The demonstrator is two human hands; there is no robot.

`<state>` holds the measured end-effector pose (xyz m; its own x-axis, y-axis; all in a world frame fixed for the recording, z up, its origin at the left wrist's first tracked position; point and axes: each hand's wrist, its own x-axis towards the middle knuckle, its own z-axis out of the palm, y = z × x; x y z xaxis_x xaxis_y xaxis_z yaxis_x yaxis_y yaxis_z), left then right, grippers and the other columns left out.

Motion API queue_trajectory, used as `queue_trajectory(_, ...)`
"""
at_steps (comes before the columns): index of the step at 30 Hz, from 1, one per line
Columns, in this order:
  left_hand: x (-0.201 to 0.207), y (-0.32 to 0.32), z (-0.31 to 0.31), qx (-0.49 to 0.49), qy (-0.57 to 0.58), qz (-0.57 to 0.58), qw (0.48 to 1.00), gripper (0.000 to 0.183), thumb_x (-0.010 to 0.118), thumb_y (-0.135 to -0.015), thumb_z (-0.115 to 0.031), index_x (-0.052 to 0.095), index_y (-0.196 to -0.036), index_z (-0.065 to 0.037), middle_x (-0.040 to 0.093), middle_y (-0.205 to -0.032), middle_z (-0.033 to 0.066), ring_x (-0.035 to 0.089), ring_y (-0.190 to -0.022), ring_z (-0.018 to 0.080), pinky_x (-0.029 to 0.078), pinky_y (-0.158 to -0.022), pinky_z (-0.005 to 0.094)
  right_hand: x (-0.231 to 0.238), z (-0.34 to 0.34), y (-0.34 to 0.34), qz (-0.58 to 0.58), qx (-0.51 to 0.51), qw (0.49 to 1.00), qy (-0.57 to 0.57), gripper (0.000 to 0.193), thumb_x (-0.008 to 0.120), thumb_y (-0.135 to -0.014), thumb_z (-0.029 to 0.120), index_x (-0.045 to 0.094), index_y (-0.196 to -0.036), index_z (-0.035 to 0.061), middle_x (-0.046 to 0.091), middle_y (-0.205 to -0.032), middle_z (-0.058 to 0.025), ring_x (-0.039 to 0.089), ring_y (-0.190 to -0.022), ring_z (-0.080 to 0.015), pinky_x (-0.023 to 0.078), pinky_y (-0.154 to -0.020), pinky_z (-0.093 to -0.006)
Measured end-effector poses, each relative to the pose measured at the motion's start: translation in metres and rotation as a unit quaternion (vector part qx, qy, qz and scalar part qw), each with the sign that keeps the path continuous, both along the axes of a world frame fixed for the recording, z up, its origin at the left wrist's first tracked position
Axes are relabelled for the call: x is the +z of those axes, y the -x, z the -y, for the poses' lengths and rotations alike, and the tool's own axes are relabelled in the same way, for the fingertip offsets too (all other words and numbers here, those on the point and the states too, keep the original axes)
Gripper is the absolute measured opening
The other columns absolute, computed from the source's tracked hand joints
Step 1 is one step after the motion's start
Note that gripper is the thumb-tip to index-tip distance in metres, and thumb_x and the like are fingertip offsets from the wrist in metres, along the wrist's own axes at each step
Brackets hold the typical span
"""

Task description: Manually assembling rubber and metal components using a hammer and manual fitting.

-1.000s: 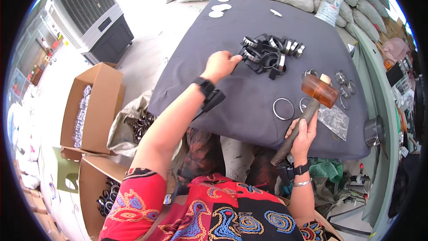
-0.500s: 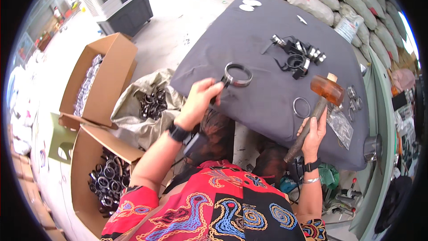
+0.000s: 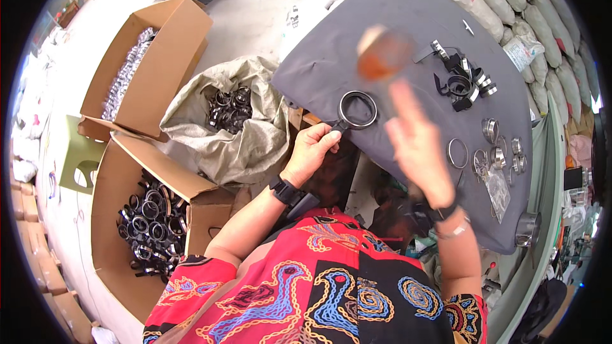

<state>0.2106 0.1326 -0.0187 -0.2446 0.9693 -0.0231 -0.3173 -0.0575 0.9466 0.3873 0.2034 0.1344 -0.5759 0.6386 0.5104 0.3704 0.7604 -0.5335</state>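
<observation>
My left hand [image 3: 312, 154] is closed on the short black handle of a ring-shaped part [image 3: 341, 118], whose round metal-lined ring stands out past my fingers at the near left edge of the dark cloth-covered table [image 3: 319, 60]. My right hand [image 3: 417, 150] is raised over the table, smeared by motion. It grips a mallet with an amber-brown head [image 3: 384, 56], which hangs in the air above and to the right of the ring. The mallet's handle is mostly lost in the blur. A thin loose ring [image 3: 457, 153] lies on the cloth right of that hand.
Black parts with metal bands [image 3: 460, 83] lie at the table's right, with several metal rings [image 3: 490, 130] and a clear plastic bag [image 3: 498, 192] nearer. At left are a sack [image 3: 185, 111] and a carton [image 3: 105, 229] of black ringed parts, plus another carton [image 3: 169, 57].
My right hand has swung the mallet up and left, from the table's right side toward the ring. My left hand has shifted slightly right with the ring-shaped part. The whole view has tilted downward.
</observation>
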Motion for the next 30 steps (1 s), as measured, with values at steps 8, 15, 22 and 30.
queue_trajectory(8, -0.004, -0.002, 0.002, 0.007, -0.018, -0.009, 1.000, 0.021, 0.064, -0.092, -0.019, 0.062, -0.080, -0.001, 0.061, -0.069, -0.0004, 0.055, -0.065, 0.0061, 0.045, -0.062, 0.0225, 0.023, 0.007, -0.028, -0.133, -0.074, 0.959, 0.238, 0.060, 0.047, -0.096, 0.007, 0.029, -0.151, 0.0183, 0.048, -0.067, 0.0034, 0.044, -0.050, -0.0037, 0.042, -0.045, -0.0194)
queue_trajectory(15, -0.004, -0.004, 0.003, 0.001, -0.039, -0.020, 0.999, 0.020, 0.063, -0.093, -0.018, 0.062, -0.079, -0.002, 0.062, -0.069, -0.0004, 0.055, -0.066, 0.0059, 0.045, -0.063, 0.0225, -0.017, 0.038, -0.025, -0.050, -0.129, 0.904, 0.404, 0.067, 0.051, -0.094, 0.007, 0.024, -0.153, 0.0211, 0.051, -0.069, 0.0011, 0.046, -0.050, -0.0062, 0.045, -0.047, -0.0220)
queue_trajectory(22, 0.000, -0.004, 0.002, -0.004, -0.025, -0.011, 1.000, 0.021, 0.062, -0.093, -0.018, 0.062, -0.079, -0.003, 0.062, -0.070, 0.0004, 0.056, -0.067, 0.0072, 0.046, -0.064, 0.0236, -0.018, 0.052, -0.054, -0.105, -0.068, 0.985, 0.115, 0.063, 0.051, -0.093, 0.007, 0.026, -0.150, 0.0059, 0.060, -0.075, -0.0078, 0.054, -0.053, -0.0154, 0.050, -0.053, -0.0289)
queue_trajectory(30, 0.002, -0.007, 0.004, 0.000, -0.043, 0.000, 0.999, 0.023, 0.061, -0.093, -0.018, 0.063, -0.076, -0.002, 0.064, -0.071, 0.0018, 0.058, -0.068, 0.0084, 0.047, -0.065, 0.0248, -0.062, 0.060, -0.057, 0.038, -0.064, 0.984, 0.161, 0.062, 0.057, -0.088, 0.002, 0.035, -0.146, 0.0026, 0.061, -0.078, -0.0187, 0.058, -0.061, -0.0264, 0.048, -0.061, -0.0339)
